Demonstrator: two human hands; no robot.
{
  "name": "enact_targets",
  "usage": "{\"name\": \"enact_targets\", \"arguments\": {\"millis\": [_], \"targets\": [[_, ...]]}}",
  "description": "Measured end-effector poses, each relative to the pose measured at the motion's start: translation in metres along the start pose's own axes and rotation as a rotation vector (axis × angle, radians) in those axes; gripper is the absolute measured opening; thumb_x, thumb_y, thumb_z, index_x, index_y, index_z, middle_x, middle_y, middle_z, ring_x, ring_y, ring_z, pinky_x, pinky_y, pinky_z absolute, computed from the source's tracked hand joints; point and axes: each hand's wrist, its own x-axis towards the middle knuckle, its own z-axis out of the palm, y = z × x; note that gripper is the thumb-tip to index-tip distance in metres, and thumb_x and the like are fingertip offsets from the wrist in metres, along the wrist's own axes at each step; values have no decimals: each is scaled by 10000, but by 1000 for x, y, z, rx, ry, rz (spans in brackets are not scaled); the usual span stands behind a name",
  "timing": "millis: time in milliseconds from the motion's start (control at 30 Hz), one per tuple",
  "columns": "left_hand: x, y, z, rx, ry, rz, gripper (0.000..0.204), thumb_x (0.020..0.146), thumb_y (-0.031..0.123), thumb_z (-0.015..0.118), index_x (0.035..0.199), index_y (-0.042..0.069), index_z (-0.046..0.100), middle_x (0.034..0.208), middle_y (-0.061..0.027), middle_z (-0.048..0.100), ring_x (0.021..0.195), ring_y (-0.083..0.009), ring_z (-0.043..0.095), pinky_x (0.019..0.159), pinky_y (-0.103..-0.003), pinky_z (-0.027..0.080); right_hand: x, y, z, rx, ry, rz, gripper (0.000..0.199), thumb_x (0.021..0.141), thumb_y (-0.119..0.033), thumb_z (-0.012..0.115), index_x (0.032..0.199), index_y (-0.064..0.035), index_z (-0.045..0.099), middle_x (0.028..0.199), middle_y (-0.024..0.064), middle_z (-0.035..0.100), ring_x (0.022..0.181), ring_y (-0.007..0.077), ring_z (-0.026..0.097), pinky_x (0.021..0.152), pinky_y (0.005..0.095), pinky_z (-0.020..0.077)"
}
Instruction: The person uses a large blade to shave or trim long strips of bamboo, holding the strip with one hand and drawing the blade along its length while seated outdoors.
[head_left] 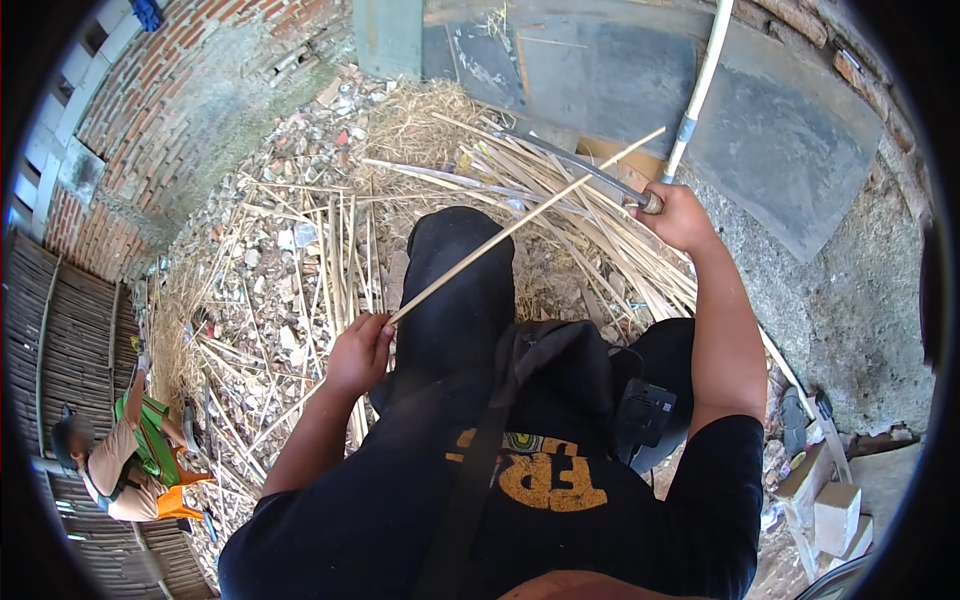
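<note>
My left hand [362, 352] is closed around the near end of a long, thin bamboo strip [470, 258]. The strip slants up to the right over my dark-trousered knee [455, 290]. In my right hand [680, 216] is the handle of a machete [570, 160], its long dark blade pointing away to the left. Blade and strip cross near the strip's far part; whether they touch I cannot tell. Beneath them lies a loose pile of split bamboo strips [640, 262], and more strips [338, 250] lie to the left.
Rubble and straw [410, 120] cover the ground. A pale pole [700, 90] leans beside my right hand, before grey sheets [790, 140]. Wooden blocks [836, 520] lie at the lower right. Another person [120, 460] is at the far left by a bamboo wall [80, 330].
</note>
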Motion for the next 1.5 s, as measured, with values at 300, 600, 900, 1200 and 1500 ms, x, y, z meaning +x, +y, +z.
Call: {"name": "enact_targets", "arguments": {"millis": [300,600,900,1200,1500], "targets": [[7,6,0,-87,54,12,213,996,175,557,1067,-5,645,922,-220,665,846,-427,654,749,-479,524,6,-2,-3,110,12,-31,323,811,-317,792,979,-53,710,809,183,685,767,321,665,759,417,526],[56,-7,26,-145,-127,-11,244,1011,234,533,1063,21,641,932,-205,663,857,-421,657,760,-482,523,0,1,3,167,25,31,314,816,-319,801,945,-50,702,767,189,670,717,331,663,712,424,521],[64,5,40,-161,-134,-45,236,1013,227,527,1084,28,632,935,-212,668,858,-430,654,753,-491,519,7,3,3,200,-49,92,328,821,-300,812,945,-24,684,769,185,669,703,301,654,709,409,516],[70,12,52,-161,-87,-137,231,1037,225,480,1047,23,591,871,-261,645,828,-479,625,725,-549,480,5,9,7,204,-27,114,300,839,-272,807,947,-25,675,731,130,634,676,218,589,692,374,495],[81,8,62,-175,-95,-73,224,1041,229,475,1023,24,564,853,-277,635,796,-500,615,708,-572,469,9,3,1,140,-58,158,326,847,-303,798,1005,-38,695,799,147,680,732,231,641,753,381,516]]}}
